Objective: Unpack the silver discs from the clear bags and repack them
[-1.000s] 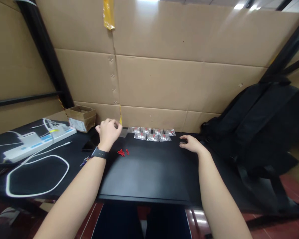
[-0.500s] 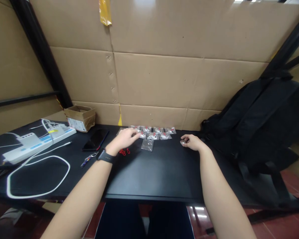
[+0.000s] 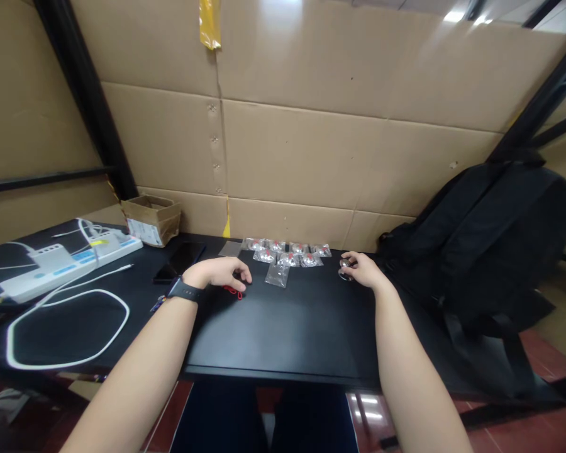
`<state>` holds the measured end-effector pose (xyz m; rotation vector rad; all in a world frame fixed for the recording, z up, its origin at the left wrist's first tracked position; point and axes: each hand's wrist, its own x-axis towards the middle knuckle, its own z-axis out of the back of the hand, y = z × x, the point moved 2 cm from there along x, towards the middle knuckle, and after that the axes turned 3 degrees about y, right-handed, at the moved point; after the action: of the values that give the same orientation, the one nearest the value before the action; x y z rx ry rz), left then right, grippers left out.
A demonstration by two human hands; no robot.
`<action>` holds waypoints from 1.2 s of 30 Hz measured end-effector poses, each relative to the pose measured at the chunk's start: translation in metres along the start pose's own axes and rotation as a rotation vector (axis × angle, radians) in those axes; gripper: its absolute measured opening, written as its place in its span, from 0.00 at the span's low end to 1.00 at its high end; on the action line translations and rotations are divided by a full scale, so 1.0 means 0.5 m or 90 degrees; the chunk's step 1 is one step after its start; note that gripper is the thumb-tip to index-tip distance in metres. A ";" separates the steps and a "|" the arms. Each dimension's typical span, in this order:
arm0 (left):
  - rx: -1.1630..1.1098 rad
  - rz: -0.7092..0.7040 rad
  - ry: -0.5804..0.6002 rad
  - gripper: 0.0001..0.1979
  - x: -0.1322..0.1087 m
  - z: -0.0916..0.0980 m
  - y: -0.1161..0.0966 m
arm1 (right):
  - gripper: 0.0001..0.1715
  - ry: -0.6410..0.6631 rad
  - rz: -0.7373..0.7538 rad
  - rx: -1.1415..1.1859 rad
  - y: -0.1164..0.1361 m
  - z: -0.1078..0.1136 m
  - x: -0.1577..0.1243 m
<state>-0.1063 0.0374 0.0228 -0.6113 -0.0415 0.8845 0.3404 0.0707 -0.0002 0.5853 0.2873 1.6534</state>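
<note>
My right hand (image 3: 364, 270) pinches a small shiny round metal object (image 3: 344, 270) at the right of the black table; its exact kind is too small to make out. Over on the left, my left hand (image 3: 224, 274), with a dark watch on the wrist, hovers with curled fingers and a gap between thumb and fingertips. Just under those fingertips lie red cord loops (image 3: 239, 294), partly hidden by the hand. Between the hands, several clear plastic packets (image 3: 288, 258) with shiny, red-marked contents lie in two rows. A flat clear bag (image 3: 277, 275) lies in front of them.
A black backpack (image 3: 490, 233) stands at the right. On the left are a white power strip (image 3: 75, 267), a white cable (image 3: 66, 366), a small cardboard box (image 3: 158, 220) and a dark phone (image 3: 177, 261). Behind rises a cardboard wall (image 3: 287, 157).
My left hand has drawn back from the packets, left and toward me, over the red cords. My right hand stays at the right; more of the round metal object shows.
</note>
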 end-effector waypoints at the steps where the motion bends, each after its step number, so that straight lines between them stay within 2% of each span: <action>1: -0.007 -0.001 0.002 0.18 -0.001 0.001 0.002 | 0.23 -0.012 0.010 0.030 0.006 0.000 0.000; 3: -0.019 0.013 0.000 0.17 0.000 -0.001 0.007 | 0.22 -0.027 0.033 0.093 0.024 0.000 -0.003; 7: -0.013 0.039 0.012 0.09 0.013 -0.011 0.004 | 0.24 -0.024 0.083 0.204 0.079 -0.004 -0.011; 9: 0.027 0.045 -0.014 0.08 0.017 -0.012 -0.003 | 0.24 -0.011 0.109 0.257 0.109 -0.008 -0.016; 12: 0.081 0.071 -0.077 0.12 0.015 -0.007 -0.011 | 0.24 0.005 0.139 0.316 0.146 -0.018 -0.023; 14: 0.104 0.087 -0.084 0.14 0.012 -0.005 -0.013 | 0.24 0.017 0.148 0.343 0.164 -0.026 -0.026; 18: 0.131 0.071 -0.075 0.03 0.013 -0.006 -0.016 | 0.25 0.051 0.167 0.396 0.193 -0.048 -0.031; 20: 0.129 0.019 -0.132 0.03 0.015 -0.004 -0.027 | 0.25 0.051 0.174 0.423 0.210 -0.059 -0.034; 24: 0.045 -0.103 -0.360 0.09 0.017 0.002 -0.077 | 0.24 0.025 0.216 0.453 0.255 -0.079 -0.049; 27: 0.001 -0.134 -0.473 0.11 0.023 -0.005 -0.120 | 0.22 -0.008 0.282 0.409 0.295 -0.090 -0.068; 31: -0.003 -0.107 -0.533 0.09 0.042 -0.032 -0.157 | 0.22 -0.043 0.341 0.389 0.338 -0.099 -0.092; 36: -0.076 -0.101 -0.567 0.06 0.068 -0.067 -0.165 | 0.23 -0.011 0.363 0.449 0.363 -0.106 -0.107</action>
<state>-0.0161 0.0070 0.0304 -0.2782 -0.9373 0.9440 0.1629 -0.0056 0.0354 1.2994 0.7583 2.0832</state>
